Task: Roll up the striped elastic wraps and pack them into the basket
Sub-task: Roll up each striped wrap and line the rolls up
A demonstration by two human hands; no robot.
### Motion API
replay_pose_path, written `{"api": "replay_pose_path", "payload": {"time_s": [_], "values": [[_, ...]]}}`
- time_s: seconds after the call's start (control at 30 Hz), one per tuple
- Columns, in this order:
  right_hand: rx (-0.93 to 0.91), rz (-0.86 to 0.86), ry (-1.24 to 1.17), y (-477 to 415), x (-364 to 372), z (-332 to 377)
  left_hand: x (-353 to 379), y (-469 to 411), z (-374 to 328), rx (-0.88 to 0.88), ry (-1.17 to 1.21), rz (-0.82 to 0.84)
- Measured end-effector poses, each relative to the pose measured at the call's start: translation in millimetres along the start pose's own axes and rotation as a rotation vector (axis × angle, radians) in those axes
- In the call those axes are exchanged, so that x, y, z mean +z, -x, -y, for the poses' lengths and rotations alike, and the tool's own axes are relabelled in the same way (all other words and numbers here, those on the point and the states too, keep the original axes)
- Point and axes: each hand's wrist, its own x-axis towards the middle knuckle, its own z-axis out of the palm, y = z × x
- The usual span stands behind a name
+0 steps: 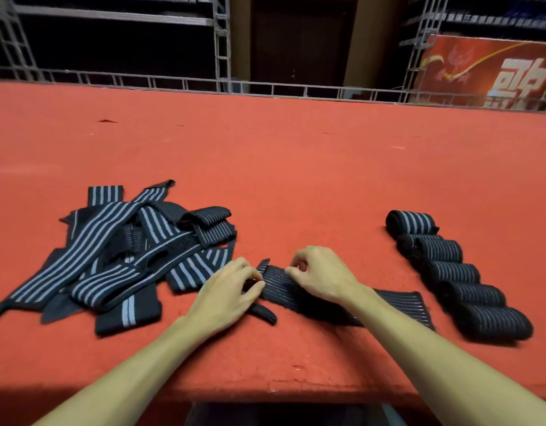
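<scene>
Pinching the left end of a flat wrap (277, 285), the left hand (231, 292) has its fingertips curled onto the fabric, as I read it on my feed. The right hand (322, 276) pinches the same wrap just beside it, thumb and fingers bent onto the far edge. I see the wrap lying flat on the red table (296, 167) near the front edge. It runs rightward under the right forearm to a free end, and a black tab (265, 315) pokes out below the left hand. To the left I see a loose pile (121, 241) of unrolled striped wraps, its nearest strip almost touching the left hand. Well to the right, rolls (450, 272) lie side by side in a slanted row. Beyond the table I make out metal racks (219, 41) and a red banner (496, 72).
</scene>
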Motion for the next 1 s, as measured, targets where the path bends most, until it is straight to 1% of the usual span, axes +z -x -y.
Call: {"api": "replay_pose_path", "payload": {"time_s": [0.07, 0.13, 0.23, 0.4, 0.47, 0.63, 0.73, 0.8, 0.9, 0.97, 1.0], "values": [[-0.011, 0.045, -0.004, 1, 14, -6, 7, 3, 1, -0.018, -0.034, -0.032], [-0.003, -0.002, -0.110, 6, 29, -16, 11, 2, 2, -0.041, -0.039, -0.058], [-0.013, -0.126, -0.179, 8, 43, -27, 10, -4, 4, -0.163, 0.086, -0.080], [-0.023, -0.175, -0.234, 7, 47, -29, 5, -3, 10, -0.292, 0.280, -0.181], [-0.016, -0.174, -0.245, 7, 47, -30, 3, 0, 11, -0.287, 0.314, -0.197], [0.015, -0.222, -0.265, 6, 48, -29, 3, 0, 11, -0.256, 0.306, -0.237], [-0.041, -0.259, -0.276, 12, 45, -26, 0, 2, 5, -0.147, 0.237, -0.191], [-0.121, -0.272, -0.221, 20, 35, -20, -7, 5, -6, -0.057, 0.225, -0.157], [-0.262, -0.274, -0.190, 28, 12, -5, -24, 2, -31, -0.016, 0.314, -0.174], [-0.320, -0.349, -0.190, 32, -8, 4, -38, -2, -51, -0.018, 0.451, -0.204], [-0.312, -0.402, -0.211, 34, -19, 6, -45, -4, -61, -0.043, 0.550, -0.224]]}}
